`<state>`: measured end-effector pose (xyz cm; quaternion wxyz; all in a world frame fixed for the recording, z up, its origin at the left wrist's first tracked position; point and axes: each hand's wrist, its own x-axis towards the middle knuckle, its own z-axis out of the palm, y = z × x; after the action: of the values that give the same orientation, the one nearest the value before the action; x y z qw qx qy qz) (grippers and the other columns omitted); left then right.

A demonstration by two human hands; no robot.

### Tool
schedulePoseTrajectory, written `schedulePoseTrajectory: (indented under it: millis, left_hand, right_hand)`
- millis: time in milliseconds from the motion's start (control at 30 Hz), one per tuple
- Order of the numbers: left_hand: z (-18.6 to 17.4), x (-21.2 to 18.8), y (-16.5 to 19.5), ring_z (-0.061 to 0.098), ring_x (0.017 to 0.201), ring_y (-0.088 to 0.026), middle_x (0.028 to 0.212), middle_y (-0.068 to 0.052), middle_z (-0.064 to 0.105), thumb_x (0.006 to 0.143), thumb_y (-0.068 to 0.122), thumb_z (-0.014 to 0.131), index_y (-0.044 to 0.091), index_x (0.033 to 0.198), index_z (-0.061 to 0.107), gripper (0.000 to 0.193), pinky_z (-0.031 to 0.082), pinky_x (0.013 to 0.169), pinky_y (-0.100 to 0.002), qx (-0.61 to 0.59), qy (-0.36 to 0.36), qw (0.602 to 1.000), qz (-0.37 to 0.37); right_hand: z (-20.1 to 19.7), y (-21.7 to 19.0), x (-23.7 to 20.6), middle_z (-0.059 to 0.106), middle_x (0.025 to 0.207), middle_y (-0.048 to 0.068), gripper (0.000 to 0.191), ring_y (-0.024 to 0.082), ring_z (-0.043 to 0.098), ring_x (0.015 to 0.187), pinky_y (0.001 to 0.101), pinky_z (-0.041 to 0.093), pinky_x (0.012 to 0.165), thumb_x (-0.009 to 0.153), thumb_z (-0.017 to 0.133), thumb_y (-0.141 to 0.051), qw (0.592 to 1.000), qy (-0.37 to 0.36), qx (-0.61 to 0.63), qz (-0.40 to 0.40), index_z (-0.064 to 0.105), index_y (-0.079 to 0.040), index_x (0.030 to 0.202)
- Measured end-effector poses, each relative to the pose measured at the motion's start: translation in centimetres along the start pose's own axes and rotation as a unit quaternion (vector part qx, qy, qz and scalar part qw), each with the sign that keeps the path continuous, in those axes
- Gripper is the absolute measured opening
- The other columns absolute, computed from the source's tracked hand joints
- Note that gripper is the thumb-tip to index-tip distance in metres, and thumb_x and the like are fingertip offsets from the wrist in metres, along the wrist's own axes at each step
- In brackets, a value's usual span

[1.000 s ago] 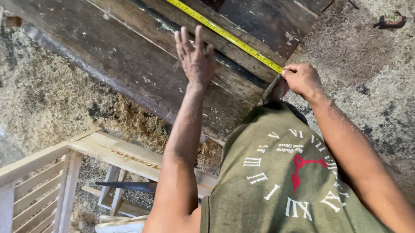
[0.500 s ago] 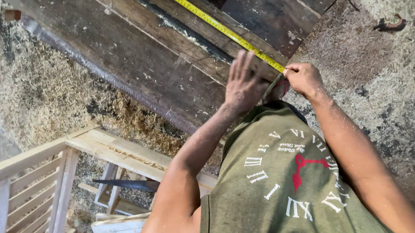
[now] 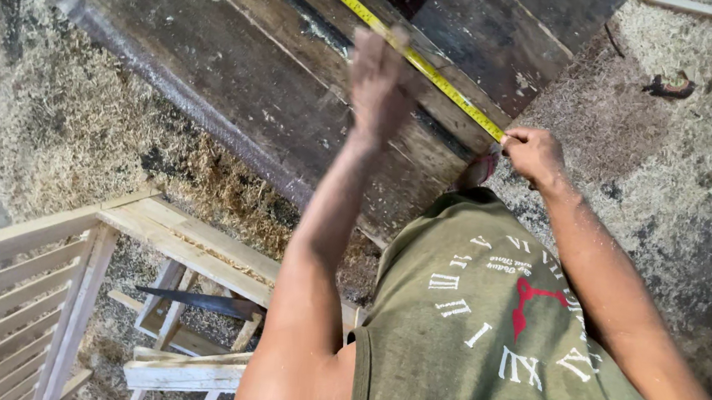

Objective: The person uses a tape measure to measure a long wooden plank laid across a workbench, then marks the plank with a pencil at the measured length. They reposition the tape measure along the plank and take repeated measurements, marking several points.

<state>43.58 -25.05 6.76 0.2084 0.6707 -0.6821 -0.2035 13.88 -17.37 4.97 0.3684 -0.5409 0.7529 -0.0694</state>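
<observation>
A yellow measuring tape (image 3: 402,49) lies stretched diagonally across dark, worn wooden planks (image 3: 240,55). My right hand (image 3: 533,153) pinches the tape's near end at the edge of the planks. My left hand (image 3: 380,82) is blurred with motion and hovers over the middle of the tape, fingers together and pointing away from me; I cannot make out whether it touches the tape. A green sleeveless shirt with a white clock print (image 3: 499,321) fills the lower right.
Sawdust (image 3: 75,110) covers the ground left of the planks and the far right. A pale wooden frame with slats (image 3: 46,260) stands at lower left, a dark saw blade (image 3: 200,301) lying across its lower rails. A small dark scrap (image 3: 670,85) lies on the sawdust at upper right.
My left hand swung right toward the tape's end, then moved back up and left along the tape. My right hand stayed pinching the tape end.
</observation>
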Motion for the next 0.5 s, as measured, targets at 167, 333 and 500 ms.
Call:
schedulePoseTrajectory:
  millis: [167,333,500]
  left_hand:
    - [-5.3,5.4,-5.1,0.018,0.157,-0.045,0.167,-0.022,0.021,0.100,0.065,0.064,0.015,0.163,0.022,0.091,0.019,0.128,-0.058,0.064,0.246,0.967,0.018]
    - [-6.6,6.2,-6.8,0.013,0.157,-0.045,0.168,-0.024,0.017,0.099,0.072,0.057,0.024,0.161,0.027,0.084,0.014,0.129,-0.055,0.130,0.102,0.985,-0.049]
    - [-6.8,6.4,-7.1,0.014,0.156,-0.045,0.167,-0.025,0.019,0.100,0.075,0.054,0.027,0.161,0.026,0.083,0.015,0.128,-0.056,0.149,0.122,0.981,-0.041]
  right_hand:
    - [0.2,0.3,0.1,0.078,0.095,0.008,0.027,0.022,0.074,0.085,0.0365,0.055,0.078,0.095,0.072,-0.038,0.999,0.000,-0.027,-0.026,0.081,-0.020,0.113]
    - [0.4,0.4,0.4,0.078,0.095,0.006,0.028,0.021,0.074,0.085,0.0358,0.055,0.078,0.094,0.073,-0.039,1.000,-0.005,-0.023,0.007,0.080,-0.021,0.113]
    - [0.3,0.5,0.5,0.079,0.095,0.005,0.027,0.020,0.073,0.085,0.0350,0.054,0.078,0.095,0.072,-0.038,0.999,-0.021,-0.037,0.014,0.080,-0.021,0.114]
